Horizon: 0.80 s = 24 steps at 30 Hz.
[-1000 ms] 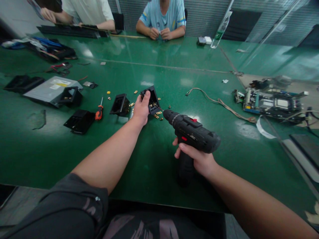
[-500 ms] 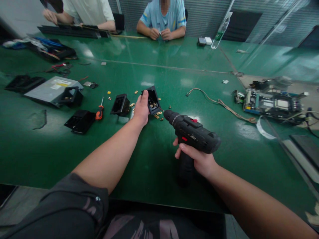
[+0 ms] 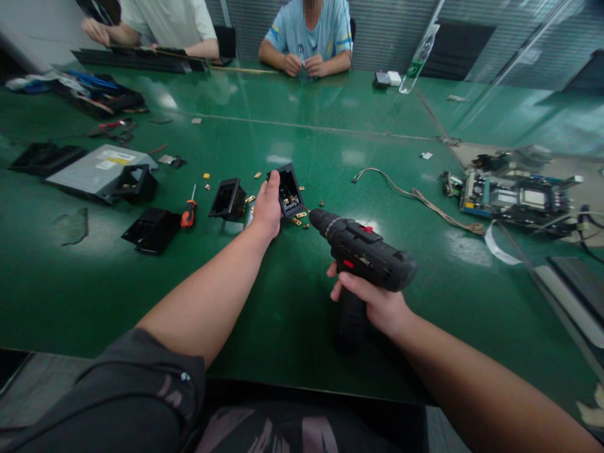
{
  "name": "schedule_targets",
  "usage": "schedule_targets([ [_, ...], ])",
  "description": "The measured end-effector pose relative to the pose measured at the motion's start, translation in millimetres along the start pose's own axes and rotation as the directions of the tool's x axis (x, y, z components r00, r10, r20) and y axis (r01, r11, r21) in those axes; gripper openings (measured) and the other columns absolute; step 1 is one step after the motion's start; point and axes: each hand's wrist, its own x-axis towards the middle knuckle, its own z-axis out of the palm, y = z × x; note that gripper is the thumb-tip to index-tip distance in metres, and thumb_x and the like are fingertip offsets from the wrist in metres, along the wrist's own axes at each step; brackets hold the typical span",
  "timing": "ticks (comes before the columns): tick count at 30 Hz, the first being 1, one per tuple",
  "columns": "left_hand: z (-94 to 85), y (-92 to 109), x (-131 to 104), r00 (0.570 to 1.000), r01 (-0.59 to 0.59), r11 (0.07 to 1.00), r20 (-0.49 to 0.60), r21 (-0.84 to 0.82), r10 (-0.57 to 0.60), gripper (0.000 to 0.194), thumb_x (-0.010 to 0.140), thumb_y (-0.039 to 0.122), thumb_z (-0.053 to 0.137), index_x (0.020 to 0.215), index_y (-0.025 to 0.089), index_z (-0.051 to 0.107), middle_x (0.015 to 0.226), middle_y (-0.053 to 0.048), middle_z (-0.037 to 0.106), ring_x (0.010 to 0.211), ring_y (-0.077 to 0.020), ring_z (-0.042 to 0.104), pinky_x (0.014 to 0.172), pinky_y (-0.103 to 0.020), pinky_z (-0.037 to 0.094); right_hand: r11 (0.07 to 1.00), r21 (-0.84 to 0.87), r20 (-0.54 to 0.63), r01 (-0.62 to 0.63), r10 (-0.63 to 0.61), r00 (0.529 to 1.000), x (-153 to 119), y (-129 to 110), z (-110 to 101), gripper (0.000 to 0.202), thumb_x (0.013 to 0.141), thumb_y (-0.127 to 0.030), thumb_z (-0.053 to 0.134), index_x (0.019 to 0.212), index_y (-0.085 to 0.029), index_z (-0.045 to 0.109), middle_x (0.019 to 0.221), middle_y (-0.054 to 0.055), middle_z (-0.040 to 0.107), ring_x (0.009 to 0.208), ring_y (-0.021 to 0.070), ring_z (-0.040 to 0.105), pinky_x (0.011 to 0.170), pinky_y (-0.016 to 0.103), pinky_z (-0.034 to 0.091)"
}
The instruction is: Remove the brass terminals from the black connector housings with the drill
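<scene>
My left hand [image 3: 268, 207] grips a small black plastic housing [image 3: 291, 189] by its left side, its open face tilted up, with small brass-coloured parts inside. My right hand [image 3: 372, 299] is wrapped round the handle of a black cordless drill [image 3: 368, 251]. The drill's tip points left, at the lower right edge of the housing; whether the bit touches it cannot be made out. Several brass pieces [image 3: 301, 215] lie on the green table [image 3: 283, 289] around the housing. A second black housing [image 3: 228, 199] stands just left of my left hand.
An orange screwdriver [image 3: 188, 214], a black part [image 3: 151, 230] and a silver metal box [image 3: 101, 170] lie at the left. A cable [image 3: 415, 192] and circuit boards [image 3: 519, 195] are at the right. Two people sit across the table, near a bottle [image 3: 419, 60].
</scene>
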Motion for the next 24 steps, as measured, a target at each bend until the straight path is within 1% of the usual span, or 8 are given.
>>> schedule_targets([
  [2,-0.2,0.9,0.3,1.000,0.000,1.000,-0.004,0.014,0.000,0.092,0.092,0.112,0.074,0.130,0.028,0.078,0.130,-0.015,0.091,0.135,-0.0416,0.086,0.115,-0.061,0.072,1.000,-0.019,0.007,0.004,-0.003,1.000,0.4,-0.8,-0.3,0.035,0.097,-0.056,0.107,0.106,-0.026,0.091,0.099,0.004,0.088,0.072,0.0206,0.083,0.071,0.037,0.074],
  [5,0.4,3.1,-0.6,1.000,0.014,1.000,-0.014,0.003,-0.014,0.091,0.090,0.112,0.077,0.127,0.029,0.078,0.130,-0.015,0.091,0.139,-0.0417,0.084,0.117,-0.060,0.072,0.999,-0.037,0.020,0.002,-0.001,1.000,0.3,-1.3,-0.2,0.037,0.098,-0.058,0.106,0.107,-0.026,0.091,0.094,0.004,0.087,0.072,0.0217,0.083,0.072,0.038,0.074],
  [8,0.7,3.8,-0.7,1.000,0.018,1.000,-0.010,-0.003,-0.018,0.088,0.086,0.110,0.081,0.126,0.031,0.078,0.132,-0.014,0.090,0.142,-0.0411,0.084,0.117,-0.059,0.073,1.000,-0.004,0.013,0.000,0.000,1.000,0.1,-1.1,0.8,0.036,0.096,-0.057,0.107,0.106,-0.026,0.091,0.100,0.004,0.089,0.071,0.0207,0.083,0.071,0.037,0.074],
  [11,0.4,2.8,-0.1,1.000,0.003,1.000,-0.002,0.000,-0.003,0.089,0.086,0.112,0.079,0.123,0.031,0.078,0.131,-0.014,0.089,0.137,-0.0415,0.086,0.114,-0.060,0.072,1.000,0.011,-0.001,0.008,-0.008,1.000,0.0,-1.8,1.7,0.034,0.095,-0.055,0.108,0.105,-0.027,0.093,0.098,0.004,0.088,0.070,0.0196,0.083,0.070,0.035,0.073],
  [15,0.4,2.8,-0.6,1.000,-0.013,1.000,0.007,0.008,0.013,0.092,0.088,0.114,0.075,0.122,0.028,0.076,0.129,-0.015,0.090,0.130,-0.0411,0.087,0.112,-0.059,0.071,1.000,-0.008,0.012,-0.006,0.006,1.000,0.1,-3.3,1.7,0.036,0.095,-0.057,0.108,0.105,-0.025,0.093,0.093,0.003,0.087,0.070,0.0206,0.082,0.071,0.037,0.074],
  [19,0.2,4.1,-1.3,1.000,-0.002,1.000,-0.002,0.019,0.002,0.092,0.086,0.114,0.077,0.120,0.028,0.076,0.127,-0.015,0.089,0.132,-0.0405,0.085,0.113,-0.059,0.071,1.000,-0.004,0.005,0.008,-0.008,1.000,0.4,-1.5,0.9,0.039,0.094,-0.058,0.108,0.106,-0.025,0.091,0.099,0.004,0.088,0.071,0.0200,0.083,0.071,0.036,0.074],
  [24,-0.1,4.2,-1.3,1.000,-0.016,0.999,0.005,0.040,0.016,0.090,0.088,0.115,0.073,0.117,0.029,0.076,0.129,-0.014,0.090,0.138,-0.0407,0.083,0.117,-0.060,0.069,1.000,-0.016,0.007,-0.003,0.003,1.000,-0.2,0.7,-1.3,0.034,0.097,-0.054,0.106,0.108,-0.026,0.091,0.102,0.005,0.089,0.073,0.0213,0.083,0.071,0.038,0.075],
])
